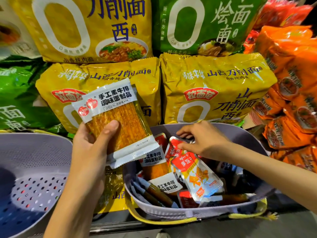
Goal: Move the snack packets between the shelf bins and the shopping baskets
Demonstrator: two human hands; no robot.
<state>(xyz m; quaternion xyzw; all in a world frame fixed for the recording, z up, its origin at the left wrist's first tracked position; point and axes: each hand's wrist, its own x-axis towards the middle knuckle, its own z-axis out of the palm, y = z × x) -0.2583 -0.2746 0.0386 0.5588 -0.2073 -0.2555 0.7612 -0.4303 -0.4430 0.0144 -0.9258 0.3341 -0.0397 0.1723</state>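
Head view: near left sits a lilac perforated basket [34, 152]. The left hand [92, 141] grips two stacked orange strip-snack packets [118, 115]. The right hand [205, 141] pinches a red packet [172, 149] inside the packet-filled right basket [247, 140].

Packets [197, 179] in right basket [253, 193]
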